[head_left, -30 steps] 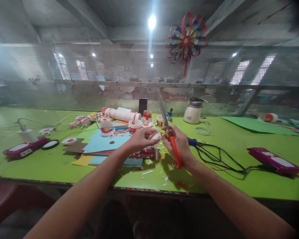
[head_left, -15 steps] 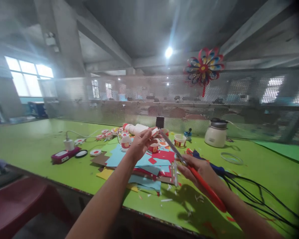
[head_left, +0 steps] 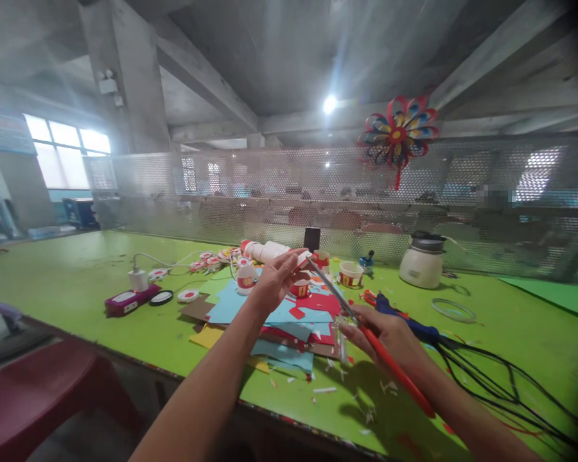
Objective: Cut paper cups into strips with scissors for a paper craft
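Note:
Pinched in the fingers of my left hand [head_left: 275, 281] is a small white piece with red on it [head_left: 303, 258], perhaps paper or card. My right hand [head_left: 388, 333] grips long scissors [head_left: 334, 292] with red handles, and their tips meet the edge of that piece. Beneath my hands lies a stack of coloured paper sheets [head_left: 231, 312], blue, red, brown and yellow. A red and white paper cup [head_left: 246, 280] stands left of my left hand. Another paper cup [head_left: 350, 274] stands behind the scissors, and a third [head_left: 299, 288] is partly hidden by my left hand.
A blue glue gun [head_left: 407, 323] and black cables [head_left: 505, 378] lie to the right, near a roll of clear tape [head_left: 453, 310] and a white jug [head_left: 421, 262]. At left are a purple power strip [head_left: 131, 301] and a black ring [head_left: 162, 297]. White scraps litter the front.
The whole view has shifted slightly, so things appear a little further right and lower. My hands keep nearly the same pose, with the scissor tips still at the white piece.

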`<state>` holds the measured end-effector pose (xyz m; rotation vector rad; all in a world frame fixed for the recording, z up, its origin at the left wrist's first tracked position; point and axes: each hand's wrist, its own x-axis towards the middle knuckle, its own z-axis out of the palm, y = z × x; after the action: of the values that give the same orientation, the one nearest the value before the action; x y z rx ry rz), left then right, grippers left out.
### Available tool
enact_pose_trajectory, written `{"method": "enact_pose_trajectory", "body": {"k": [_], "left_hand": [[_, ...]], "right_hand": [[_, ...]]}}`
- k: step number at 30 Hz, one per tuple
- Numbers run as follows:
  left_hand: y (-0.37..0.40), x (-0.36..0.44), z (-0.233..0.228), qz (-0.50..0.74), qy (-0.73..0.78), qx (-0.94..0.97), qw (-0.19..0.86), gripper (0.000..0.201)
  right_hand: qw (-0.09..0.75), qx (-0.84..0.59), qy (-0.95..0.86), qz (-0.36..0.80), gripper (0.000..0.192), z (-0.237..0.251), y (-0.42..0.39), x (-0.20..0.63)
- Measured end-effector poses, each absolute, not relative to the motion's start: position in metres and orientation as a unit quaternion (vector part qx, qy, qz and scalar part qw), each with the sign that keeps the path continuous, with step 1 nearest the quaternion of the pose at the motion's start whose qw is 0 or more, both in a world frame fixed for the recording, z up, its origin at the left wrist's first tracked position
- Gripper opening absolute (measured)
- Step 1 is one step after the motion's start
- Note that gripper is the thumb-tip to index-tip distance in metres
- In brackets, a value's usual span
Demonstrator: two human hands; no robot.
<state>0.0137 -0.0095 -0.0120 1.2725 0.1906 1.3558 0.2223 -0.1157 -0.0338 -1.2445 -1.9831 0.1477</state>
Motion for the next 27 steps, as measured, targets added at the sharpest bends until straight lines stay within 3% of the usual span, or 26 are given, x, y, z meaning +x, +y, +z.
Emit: {"method": "enact_pose_trajectory", "body": {"k": [14,27], "left_hand": [[-0.0085,0.0119,-0.0124,0.574,0.097,0.551,0.597,0.041],[0.0,0.0086,-0.0171,0.555,0.072,0.567,0.605,0.035]], "right_hand": [[0.404,-0.469,-0.783,0.063,0.043,-0.0341,-0.1152,0.2221],[0.365,-0.465,-0.802,0.084,0.04,-0.033,-0.1111,0.2279]]}}
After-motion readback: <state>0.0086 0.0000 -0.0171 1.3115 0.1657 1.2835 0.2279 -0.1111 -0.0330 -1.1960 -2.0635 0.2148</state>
